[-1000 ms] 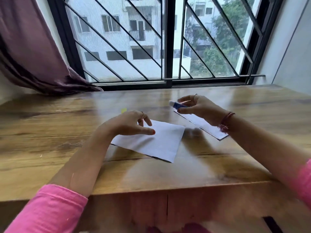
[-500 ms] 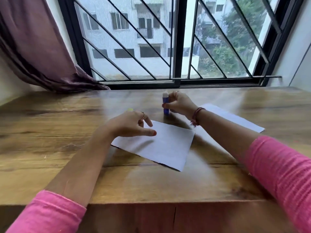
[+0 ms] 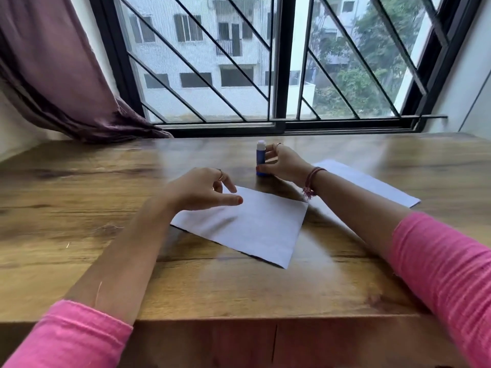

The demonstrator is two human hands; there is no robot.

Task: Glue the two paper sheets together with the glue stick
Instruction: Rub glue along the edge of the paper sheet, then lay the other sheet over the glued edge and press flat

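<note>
While the glue stick (image 3: 260,159) stands upright on the wooden table (image 3: 79,235), far of centre, I see my right hand (image 3: 283,163) wrapped round its right side: the thumb sits low against the blue base and the fingers curl about the barrel higher up. Its white upper end points straight up, clear of my fingers. My right forearm crosses over the second paper sheet (image 3: 372,185), which lies flat on the right side of the table, its far corner showing just right of my wrist and its right end reaching well out past my arm. A red thread bracelet (image 3: 310,181) circles that wrist.

My left hand (image 3: 202,189) is at the far-left part of the first paper sheet (image 3: 255,224), which lies flat and skewed near the middle of the table, one corner pointing toward me. That hand grasps nothing; the index finger stretches out to the right over the paper and the other fingers are loosely bent. Whether the fingertips actually press the sheet I cannot tell. The two sheets lie apart, with bare wood and my right arm between them.

A purple curtain (image 3: 53,75) hangs at far left, beside the barred window (image 3: 279,62).
</note>
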